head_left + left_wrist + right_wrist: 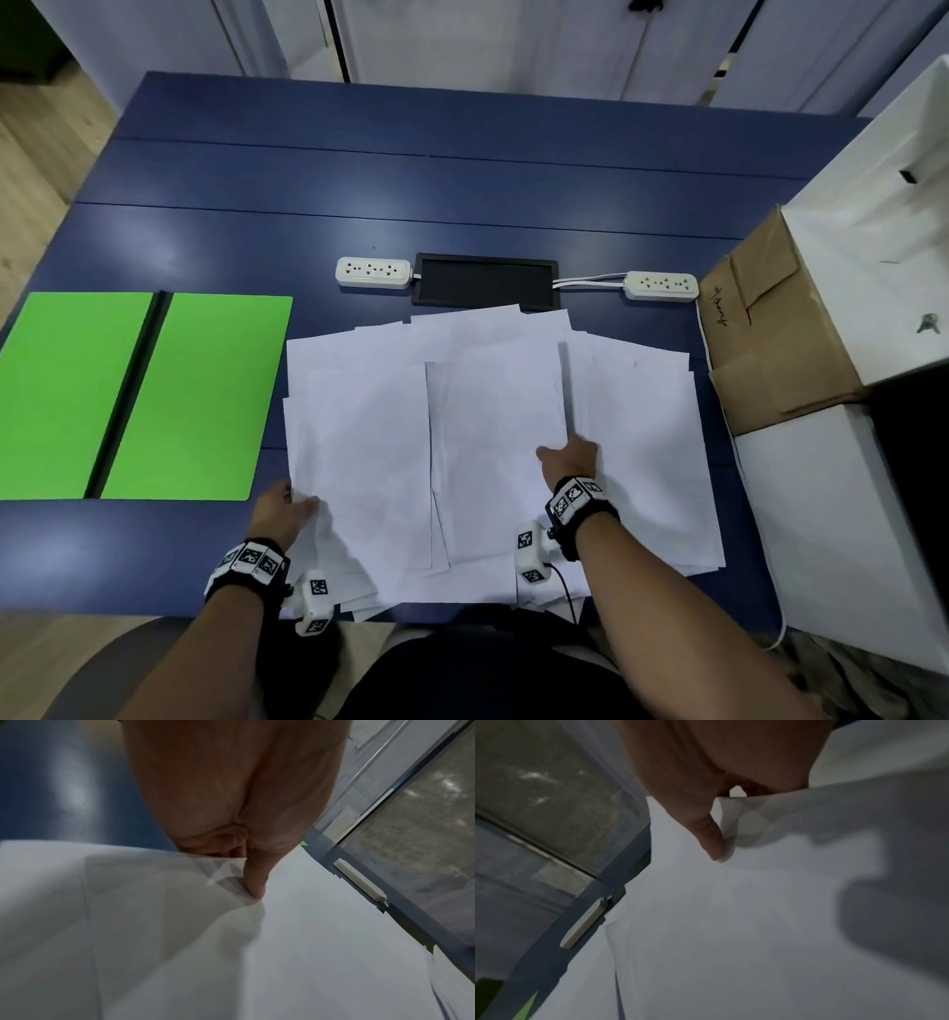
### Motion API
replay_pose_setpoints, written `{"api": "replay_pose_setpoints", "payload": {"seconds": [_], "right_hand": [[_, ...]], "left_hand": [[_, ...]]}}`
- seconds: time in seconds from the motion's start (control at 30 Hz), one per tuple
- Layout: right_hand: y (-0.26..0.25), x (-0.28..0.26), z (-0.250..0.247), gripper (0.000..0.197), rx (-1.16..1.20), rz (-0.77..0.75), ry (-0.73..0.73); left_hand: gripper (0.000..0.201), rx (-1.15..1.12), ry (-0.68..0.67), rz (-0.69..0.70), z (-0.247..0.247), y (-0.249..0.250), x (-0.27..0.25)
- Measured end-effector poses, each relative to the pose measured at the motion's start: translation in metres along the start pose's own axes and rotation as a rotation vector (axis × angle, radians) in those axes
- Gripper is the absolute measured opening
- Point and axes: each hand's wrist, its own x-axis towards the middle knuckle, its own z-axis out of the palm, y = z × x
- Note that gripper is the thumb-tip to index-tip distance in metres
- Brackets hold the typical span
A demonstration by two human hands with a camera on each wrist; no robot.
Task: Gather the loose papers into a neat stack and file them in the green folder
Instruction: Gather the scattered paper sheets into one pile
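Papers [493,437] lie fanned in overlapping sheets across the near middle of the blue desk [359,195], some hanging just over its 6 o'clock edge. At 9 o'clock from them, just beside the leftmost sheets, the green folder [200,395] lies spread open and flat, nothing in it.

You look to be at the gathering step: no stack is squared yet, and filing has not begun. The next move, as I judge it, calls for you to draw both sides of the fan toward the centre, lift the bundle and tap its edges level on the desk before carrying it over to the folder. Thin sheets slide easily, so those overhanging at 6 o'clock could slip off.

Your left hand [281,514] grips the fan's lower left edge: its wrist view shows the thumb [254,880] pressed on top of a lifted sheet with the other fingers tucked beneath.

Your right hand [570,455] sits at 3 o'clock from the left, on the seam between the centre and right-hand sheets; its thumb [712,839] pinches a raised edge, fingers hidden under the sheet.
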Motion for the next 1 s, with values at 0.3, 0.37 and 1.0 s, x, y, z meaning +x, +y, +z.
{"api": "replay_pose_setpoints", "payload": {"seconds": [0.3, 0.37, 1.0], "right_hand": [[-0.03, -0.028, -0.012, 0.043, 0.057, 0.014, -0.034], [-0.028, -0.027, -0.016, 0.042, 0.055, -0.034, -0.054], [-0.032, -0.067, -0.115, 0.036, 0.337, -0.442, 0.018]], "left_hand": [[0.013, -0.01, 0.005, 0.014, -0.001, -0.003, 0.003], [0.013, -0.016, 0.0, 0.017, -0.001, -0.005, 0.004], [0.02, -0.059, -0.043, -0.02, -0.003, -0.015, 0.012]]}}
